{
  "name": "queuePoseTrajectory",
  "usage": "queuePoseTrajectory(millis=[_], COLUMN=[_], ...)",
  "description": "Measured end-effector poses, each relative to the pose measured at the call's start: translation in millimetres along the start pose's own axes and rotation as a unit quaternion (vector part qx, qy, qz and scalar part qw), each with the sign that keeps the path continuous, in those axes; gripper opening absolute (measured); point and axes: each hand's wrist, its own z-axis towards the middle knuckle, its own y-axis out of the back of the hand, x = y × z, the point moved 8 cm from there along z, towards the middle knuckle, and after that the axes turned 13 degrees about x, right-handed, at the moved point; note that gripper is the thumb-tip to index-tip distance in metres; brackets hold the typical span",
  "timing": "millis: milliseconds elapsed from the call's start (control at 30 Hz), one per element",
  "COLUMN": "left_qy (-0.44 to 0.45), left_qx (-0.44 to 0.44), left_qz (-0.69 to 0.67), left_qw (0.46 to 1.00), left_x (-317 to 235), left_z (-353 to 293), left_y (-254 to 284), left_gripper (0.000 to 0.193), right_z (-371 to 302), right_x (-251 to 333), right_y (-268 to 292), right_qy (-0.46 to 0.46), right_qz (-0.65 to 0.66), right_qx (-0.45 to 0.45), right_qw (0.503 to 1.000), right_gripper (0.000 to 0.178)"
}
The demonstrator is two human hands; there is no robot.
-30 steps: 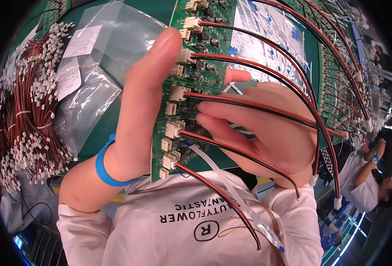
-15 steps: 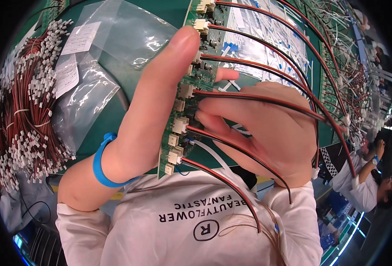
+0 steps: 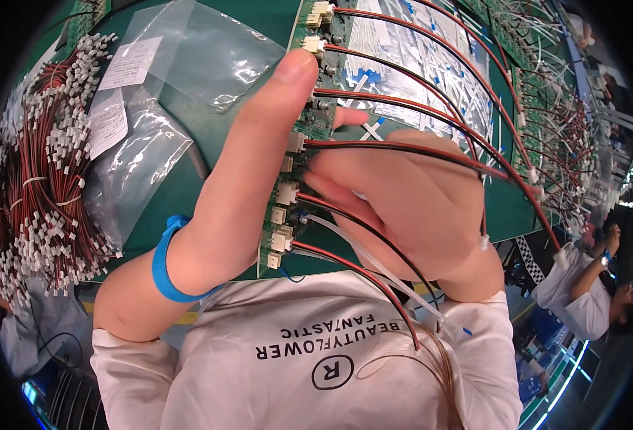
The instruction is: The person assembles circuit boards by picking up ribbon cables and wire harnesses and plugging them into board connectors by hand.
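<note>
My left hand (image 3: pixel 248 161) grips a long green circuit board (image 3: pixel 323 120) upright, its thumb lying along the row of cream connectors (image 3: pixel 285 192). Several red-and-black wire pairs (image 3: pixel 373 97) run from those connectors to the right, over and past my right hand. Close against the board's right side is my right hand (image 3: pixel 420 204), thumb and finger pinched together. A bit of white shows between them, but what they hold is mostly hidden. Lower on the board, a white flat cable (image 3: pixel 345 233) is attached and hangs toward my right sleeve, with a blue end (image 3: pixel 467 331).
On the green table (image 3: pixel 219 140) at left lie bundles of red-and-black wires (image 3: pixel 44 172) with white plugs, beside clear plastic bags (image 3: pixel 148 161). Behind the board are many white flat cables (image 3: pixel 381 54). Wired circuit boards (image 3: pixel 545 118) line the right. Another person (image 3: pixel 581 287) sits at far right.
The board has shifted slightly left, and my right hand has moved left with it, still pinching. The white flat cable now hangs further out, its blue end showing by my right sleeve.
</note>
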Motion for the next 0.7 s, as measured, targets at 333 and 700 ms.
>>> queuePoseTrajectory(millis=[333, 700], left_qy=[0.004, 0.003], left_qx=[-0.025, -0.040], left_qz=[0.095, 0.034], left_qw=[0.995, 0.999], left_x=[-2.6, 14.6], left_z=[4.5, 13.0], left_y=[-1.6, 9.4], left_gripper=[0.055, 0.054], right_z=[-2.8, -12.4], right_x=[-2.0, -9.0], right_y=[-6.0, 0.9], right_qy=[0.011, 0.004], right_qz=[0.035, 0.014], right_qx=[-0.025, -0.038], right_qw=[0.999, 0.999], right_gripper=[0.029, 0.030])
